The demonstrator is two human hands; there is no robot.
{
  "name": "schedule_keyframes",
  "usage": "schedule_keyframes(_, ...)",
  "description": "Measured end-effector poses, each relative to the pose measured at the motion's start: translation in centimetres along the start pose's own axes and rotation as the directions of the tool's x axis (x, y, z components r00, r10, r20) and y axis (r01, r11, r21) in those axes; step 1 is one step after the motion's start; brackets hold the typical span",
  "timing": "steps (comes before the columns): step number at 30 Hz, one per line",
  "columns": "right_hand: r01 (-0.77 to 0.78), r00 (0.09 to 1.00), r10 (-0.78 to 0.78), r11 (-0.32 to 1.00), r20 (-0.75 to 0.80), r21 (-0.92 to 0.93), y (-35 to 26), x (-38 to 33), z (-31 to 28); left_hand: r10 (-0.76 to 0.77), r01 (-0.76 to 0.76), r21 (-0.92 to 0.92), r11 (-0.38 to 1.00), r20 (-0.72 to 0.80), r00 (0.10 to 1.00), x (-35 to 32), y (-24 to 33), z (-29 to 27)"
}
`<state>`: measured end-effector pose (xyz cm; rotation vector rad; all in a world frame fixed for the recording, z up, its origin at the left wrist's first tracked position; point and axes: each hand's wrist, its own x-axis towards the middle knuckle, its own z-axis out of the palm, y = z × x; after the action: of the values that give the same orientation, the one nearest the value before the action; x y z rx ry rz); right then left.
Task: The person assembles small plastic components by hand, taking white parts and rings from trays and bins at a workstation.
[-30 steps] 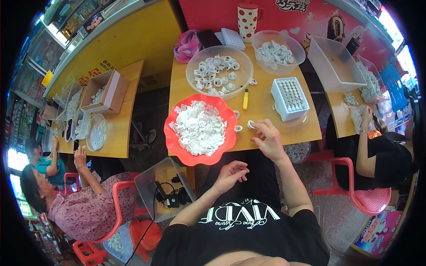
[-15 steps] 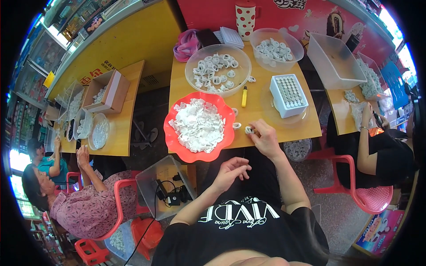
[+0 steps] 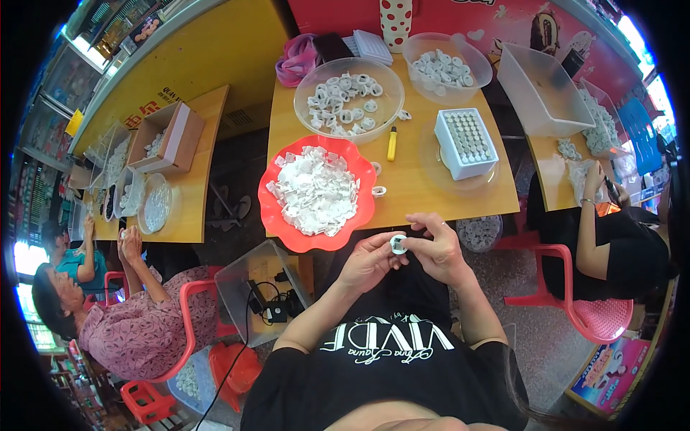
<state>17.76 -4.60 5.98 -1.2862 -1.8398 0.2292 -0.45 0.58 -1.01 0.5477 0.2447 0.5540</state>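
Just beyond the front edge of the table, a small round white plastic part [image 3: 398, 245] with a dark opening is held between my two hands. My left hand [image 3: 365, 263] pinches it from the left, and my right hand [image 3: 440, 253] has its thumb and fingertips on it from the right. Closest to the hands, a red scalloped basin [image 3: 269, 206] is heaped with flat white plastic pieces [image 3: 316, 190]. Another white part [image 3: 379, 192] lies on the wood by the basin's right rim, with one more just above it.
Behind the basin stands a round clear tray [image 3: 394, 81] of white ring-shaped parts. A yellow tool [image 3: 392, 144], a white box [image 3: 467, 164] with rows of round pieces and a clear bowl [image 3: 483, 74] are to its right. Co-workers sit at tables on both sides.
My right hand has come back from the table edge with the small white part. My left hand has moved up to it, and both now hold the part together.
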Motion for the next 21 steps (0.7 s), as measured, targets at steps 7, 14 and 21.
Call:
schedule_keyframes(7,-0.116,0.978,0.146,0.974,-0.146,0.193,-0.5,-0.4,1.1,0.091,-0.095,-0.095,0.991,-0.046,0.995,-0.1,0.0,0.6)
schedule_keyframes(14,-0.212,0.917,0.142,0.965,-0.373,-0.153,3.3,1.4,-2.5,0.134,-0.142,-0.077,0.987,-0.097,0.986,-0.4,-0.5,-0.2)
schedule_keyframes(21,-0.423,0.856,0.152,0.756,-0.495,-0.5,11.4,3.6,-7.6,0.085,-0.103,-0.201,0.974,-0.096,0.992,-0.3,-0.4,-0.1)
